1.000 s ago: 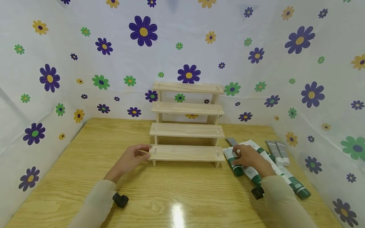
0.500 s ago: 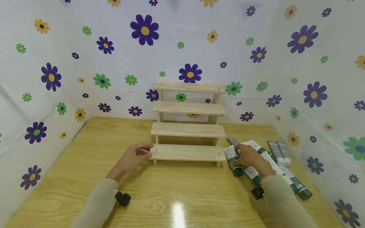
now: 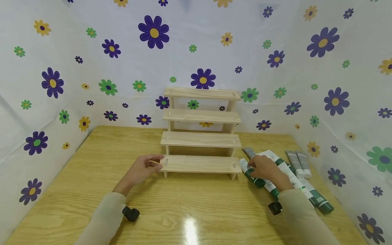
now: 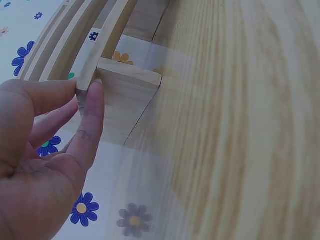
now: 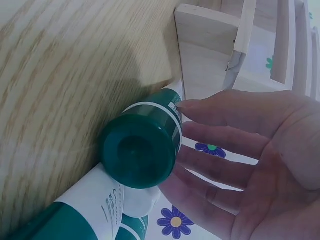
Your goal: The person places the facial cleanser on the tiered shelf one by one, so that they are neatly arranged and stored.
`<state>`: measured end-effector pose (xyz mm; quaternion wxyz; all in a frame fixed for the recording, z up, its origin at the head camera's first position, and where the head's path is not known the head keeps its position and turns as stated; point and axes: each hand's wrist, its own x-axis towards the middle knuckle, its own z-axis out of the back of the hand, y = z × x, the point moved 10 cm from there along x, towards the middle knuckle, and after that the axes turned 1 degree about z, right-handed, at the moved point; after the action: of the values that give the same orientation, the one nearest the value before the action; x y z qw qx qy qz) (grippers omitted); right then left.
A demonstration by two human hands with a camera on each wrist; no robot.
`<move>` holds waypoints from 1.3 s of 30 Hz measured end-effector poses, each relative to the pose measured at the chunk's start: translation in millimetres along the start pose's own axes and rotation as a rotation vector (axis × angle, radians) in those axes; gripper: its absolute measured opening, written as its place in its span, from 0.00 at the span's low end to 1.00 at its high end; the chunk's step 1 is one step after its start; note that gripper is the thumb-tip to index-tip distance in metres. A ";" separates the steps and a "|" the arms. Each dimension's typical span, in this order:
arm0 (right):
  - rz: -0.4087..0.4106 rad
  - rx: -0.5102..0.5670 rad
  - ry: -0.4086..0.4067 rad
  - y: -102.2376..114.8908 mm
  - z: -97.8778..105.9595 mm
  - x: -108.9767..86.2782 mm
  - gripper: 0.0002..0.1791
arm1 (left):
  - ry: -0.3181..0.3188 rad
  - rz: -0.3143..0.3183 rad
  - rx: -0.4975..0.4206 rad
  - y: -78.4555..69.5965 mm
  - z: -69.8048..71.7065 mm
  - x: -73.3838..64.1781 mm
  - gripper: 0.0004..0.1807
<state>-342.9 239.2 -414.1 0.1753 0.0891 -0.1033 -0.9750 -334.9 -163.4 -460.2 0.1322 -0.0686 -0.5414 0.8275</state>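
A light wooden four-step display shelf stands on the table. My left hand is at the left end of its lowest board. In the left wrist view, thumb and index finger pinch the corner of that board. My right hand is over a white tube with a green cap lying just right of the shelf. In the right wrist view, the thumb touches this tube on one side and the fingers reach its other side. Part of its label is covered by the hand.
Several more white-and-green tubes lie in a slanting row under and beside my right forearm. Two grey tubes with white caps rest to their right, and another grey tube lies behind. A flower-printed cloth encloses the wooden table.
My right hand has shifted slightly and turned over the tube; the tube's capped end has swung a little to the right and less of its label shows. The left hand stays at the shelf.
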 end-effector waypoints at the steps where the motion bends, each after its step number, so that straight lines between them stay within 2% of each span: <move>1: -0.003 -0.012 0.000 0.0 -0.6 0.7 0.19 | 0.000 0.000 -0.004 0.3 0.0 0.0 0.23; 9: -0.104 -0.059 0.003 -6.4 -11.9 3.4 0.21 | -0.002 0.014 -0.011 2.8 1.1 -0.2 0.23; 13: -0.116 -0.057 -0.010 -4.8 -13.4 2.5 0.22 | 0.003 0.020 0.000 2.4 1.2 -0.7 0.23; 20: -0.091 0.000 -0.084 -8.5 -10.2 1.8 0.11 | 0.006 0.037 0.002 0.8 -0.4 0.5 0.23; 26: -0.023 0.047 -0.143 -8.9 5.7 -1.4 0.11 | 0.012 0.022 -0.002 -3.5 -0.5 1.9 0.22; 30: -0.002 0.083 -0.181 -11.3 23.1 -6.3 0.19 | 0.015 0.015 -0.003 -4.4 0.1 2.0 0.23; 34: -0.031 0.176 -0.206 -19.8 33.8 -9.4 0.25 | 0.013 0.014 -0.006 -4.2 0.4 1.2 0.22; 39: -0.087 0.262 -0.262 -28.9 46.5 -11.1 0.26 | 0.019 0.008 -0.026 -3.0 -0.3 0.9 0.22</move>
<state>-351.8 277.6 -374.6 0.1049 -0.0120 -0.2473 -0.9632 -335.3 -161.7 -457.6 0.1331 -0.0806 -0.5504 0.8203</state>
